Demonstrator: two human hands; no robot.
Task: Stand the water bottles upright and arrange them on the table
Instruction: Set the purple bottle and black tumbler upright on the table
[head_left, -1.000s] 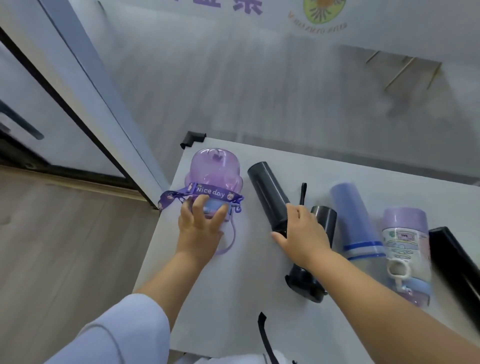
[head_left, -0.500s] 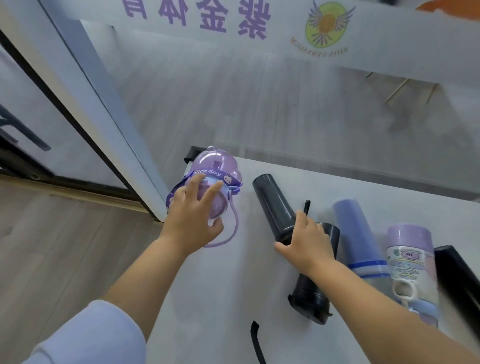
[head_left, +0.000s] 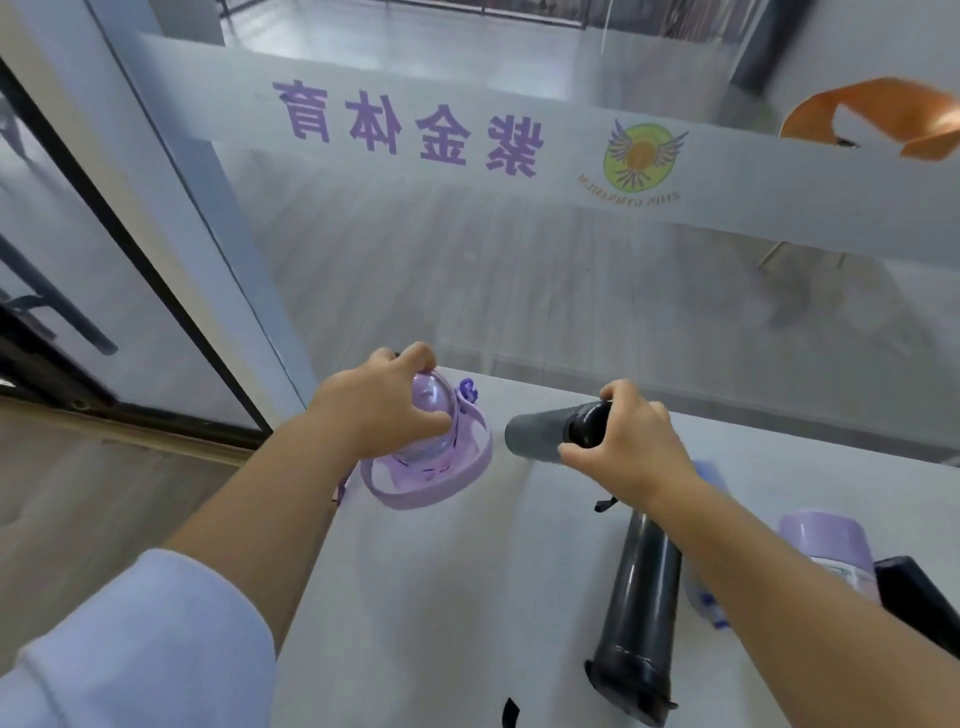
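- We look down on a white tabletop that carries all the bottles, set against a glass wall with a frosted band of purple lettering and a round logo.
- Our left hand reaches from a pale sleeve and is closed over the top of the purple bottle, fingers and thumb wrapped round its clear domed lid; the bottle stands near the tabletop's far left corner, its lilac strap looped round its base.
- Our right hand is clenched round the black end of the grey bottle, which is held roughly level, its grey body pointing left toward the purple bottle without touching it.
- A black bottle lies on its side just below the right wrist, cap end nearest us.
- Right of the right forearm lies a lilac-capped bottle with a printed label, and a blue bottle shows only in slivers beside the arm.
- A dark object sits at the right edge; we cannot tell what it is.
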